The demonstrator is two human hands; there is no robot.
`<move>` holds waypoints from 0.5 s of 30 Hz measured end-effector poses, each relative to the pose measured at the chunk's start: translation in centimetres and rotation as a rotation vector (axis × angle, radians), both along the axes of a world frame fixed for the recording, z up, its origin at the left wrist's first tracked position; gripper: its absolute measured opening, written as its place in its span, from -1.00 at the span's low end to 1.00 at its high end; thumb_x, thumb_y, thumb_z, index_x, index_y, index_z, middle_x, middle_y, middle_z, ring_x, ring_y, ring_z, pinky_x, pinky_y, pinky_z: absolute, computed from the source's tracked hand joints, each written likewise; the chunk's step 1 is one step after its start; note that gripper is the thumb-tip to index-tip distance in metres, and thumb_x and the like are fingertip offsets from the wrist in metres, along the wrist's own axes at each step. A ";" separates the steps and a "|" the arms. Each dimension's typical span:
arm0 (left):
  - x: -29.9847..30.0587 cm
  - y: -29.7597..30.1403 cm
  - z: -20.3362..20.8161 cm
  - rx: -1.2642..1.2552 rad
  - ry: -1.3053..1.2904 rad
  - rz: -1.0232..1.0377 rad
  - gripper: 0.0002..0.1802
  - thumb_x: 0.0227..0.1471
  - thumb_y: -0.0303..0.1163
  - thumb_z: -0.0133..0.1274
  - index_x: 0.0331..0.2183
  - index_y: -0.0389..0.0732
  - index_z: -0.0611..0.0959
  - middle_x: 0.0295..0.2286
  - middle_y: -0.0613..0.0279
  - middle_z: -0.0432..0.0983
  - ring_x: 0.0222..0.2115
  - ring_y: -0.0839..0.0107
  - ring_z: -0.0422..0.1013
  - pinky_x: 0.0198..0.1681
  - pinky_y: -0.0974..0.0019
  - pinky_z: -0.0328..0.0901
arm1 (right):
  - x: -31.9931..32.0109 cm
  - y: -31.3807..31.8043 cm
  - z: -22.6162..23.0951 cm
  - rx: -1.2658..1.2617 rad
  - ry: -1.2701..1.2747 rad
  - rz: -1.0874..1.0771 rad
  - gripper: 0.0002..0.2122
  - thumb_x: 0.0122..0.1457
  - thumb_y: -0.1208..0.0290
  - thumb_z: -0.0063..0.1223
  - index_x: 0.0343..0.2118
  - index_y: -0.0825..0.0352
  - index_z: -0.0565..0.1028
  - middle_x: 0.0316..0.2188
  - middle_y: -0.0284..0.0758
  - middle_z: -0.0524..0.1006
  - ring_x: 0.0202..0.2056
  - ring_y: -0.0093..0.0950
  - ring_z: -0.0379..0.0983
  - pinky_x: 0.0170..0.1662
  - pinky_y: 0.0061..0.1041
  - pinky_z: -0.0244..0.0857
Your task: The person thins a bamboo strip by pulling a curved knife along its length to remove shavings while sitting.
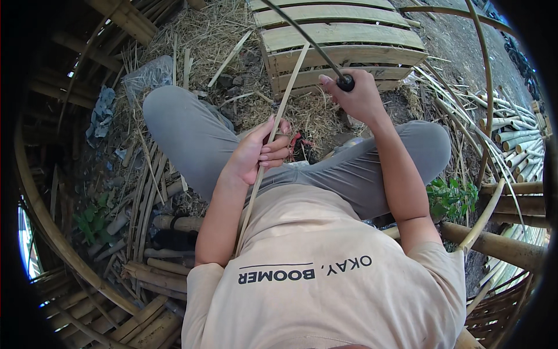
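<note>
My left hand [260, 152] is closed around a long, thin bamboo strip [288, 87]. The strip slants up from beside my torso, and its far tip is near a slatted wooden crate [343, 36]. On the right, my right hand [361, 100] grips the black, rounded handle end of a long, thin, dark tool [305, 39]. That tool runs up and left over the crate and leaves the top of the view, so its kind cannot be told. Strip and tool seem close together near the crate, but whether they touch is unclear.
My bent legs [195, 136] frame ground strewn with straw and shavings [250, 119]. Stacked bamboo poles [517, 139] lie at right, with bent strips rising beside them. Bamboo pieces [151, 200] and a clear plastic bag [148, 75] lie at left. A green plant [452, 198] grows beside my right knee.
</note>
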State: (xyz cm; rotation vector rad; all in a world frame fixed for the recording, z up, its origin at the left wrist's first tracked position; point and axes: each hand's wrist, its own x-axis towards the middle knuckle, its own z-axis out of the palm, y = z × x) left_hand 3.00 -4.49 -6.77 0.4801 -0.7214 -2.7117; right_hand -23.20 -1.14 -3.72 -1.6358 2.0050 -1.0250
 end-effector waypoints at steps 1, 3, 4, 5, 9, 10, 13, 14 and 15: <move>0.1 0.2 0.2 0.000 -0.004 -0.005 -0.68 0.38 -0.11 -0.30 -0.30 -0.12 0.38 -0.74 0.54 0.04 -0.78 0.76 -0.04 -0.78 0.64 -0.07 | 0.2 0.0 -0.3 0.000 -0.004 -0.005 -0.61 0.13 0.01 0.20 -0.47 0.34 0.62 -0.68 -0.27 0.52 -0.65 -0.38 0.45 -0.48 -0.38 0.34; 0.3 0.6 0.4 -0.126 -0.065 0.090 -0.69 0.38 -0.12 -0.29 -0.31 -0.11 0.38 -0.74 0.55 0.03 -0.78 0.75 -0.05 -0.78 0.63 -0.08 | 0.8 0.0 -1.0 -0.283 0.334 -0.050 -0.64 0.09 0.08 0.26 -0.55 0.34 0.56 -0.73 -0.23 0.47 -0.62 -0.23 0.44 -0.47 -0.30 0.28; 0.2 0.7 0.5 -0.126 -0.065 0.088 -0.69 0.38 -0.12 -0.29 -0.31 -0.11 0.38 -0.74 0.55 0.03 -0.78 0.75 -0.05 -0.78 0.63 -0.08 | 0.9 0.2 -0.9 -0.282 0.334 -0.052 -0.64 0.09 0.08 0.26 -0.55 0.34 0.56 -0.73 -0.23 0.47 -0.62 -0.23 0.44 -0.47 -0.30 0.28; 0.1 0.9 0.6 -0.165 -0.076 0.102 -0.70 0.38 -0.12 -0.29 -0.31 -0.10 0.37 -0.74 0.55 0.03 -0.78 0.75 -0.05 -0.78 0.63 -0.08 | 1.0 0.4 -0.7 -0.232 0.354 -0.037 -0.66 0.06 0.09 0.26 -0.54 0.33 0.56 -0.71 -0.19 0.47 -0.57 -0.15 0.44 -0.43 -0.23 0.29; 0.2 1.8 0.9 -0.167 -0.116 0.136 -0.70 0.38 -0.12 -0.28 -0.34 -0.08 0.35 -0.75 0.55 0.02 -0.79 0.74 -0.06 -0.78 0.62 -0.10 | 1.1 0.5 -0.7 -0.162 0.434 -0.019 -0.71 0.02 0.13 0.28 -0.54 0.29 0.57 -0.67 -0.15 0.48 -0.51 -0.08 0.46 -0.39 -0.13 0.29; 0.2 2.0 1.0 -0.164 -0.118 0.133 -0.70 0.38 -0.12 -0.28 -0.34 -0.08 0.35 -0.75 0.55 0.02 -0.79 0.74 -0.06 -0.78 0.62 -0.10 | 1.2 0.6 -0.7 -0.158 0.432 -0.021 -0.71 0.02 0.13 0.28 -0.54 0.29 0.57 -0.67 -0.15 0.48 -0.51 -0.08 0.46 -0.39 -0.13 0.29; 0.3 3.0 1.6 -0.240 -0.157 0.196 -0.70 0.38 -0.12 -0.28 -0.35 -0.08 0.35 -0.75 0.55 0.02 -0.79 0.75 -0.07 -0.78 0.62 -0.11 | 1.4 0.8 -0.3 -0.208 0.415 -0.013 -0.70 0.01 0.12 0.29 -0.54 0.30 0.57 -0.68 -0.15 0.47 -0.51 -0.08 0.45 -0.39 -0.17 0.29; 0.3 3.3 1.8 -0.284 -0.171 0.214 -0.69 0.38 -0.11 -0.28 -0.35 -0.08 0.34 -0.74 0.55 0.02 -0.79 0.75 -0.08 -0.78 0.62 -0.12 | 1.5 0.9 0.1 -0.151 0.397 -0.031 -0.76 0.00 0.17 0.27 -0.49 0.27 0.60 -0.63 -0.18 0.52 -0.46 -0.10 0.48 -0.33 -0.18 0.34; 0.3 3.6 2.1 -0.330 -0.186 0.232 -0.68 0.38 -0.09 -0.29 -0.35 -0.08 0.34 -0.74 0.55 0.02 -0.79 0.76 -0.09 -0.78 0.62 -0.12 | 1.6 1.0 0.5 -0.096 0.379 -0.047 -0.80 -0.01 0.22 0.25 -0.43 0.24 0.64 -0.57 -0.21 0.56 -0.41 -0.13 0.51 -0.28 -0.19 0.40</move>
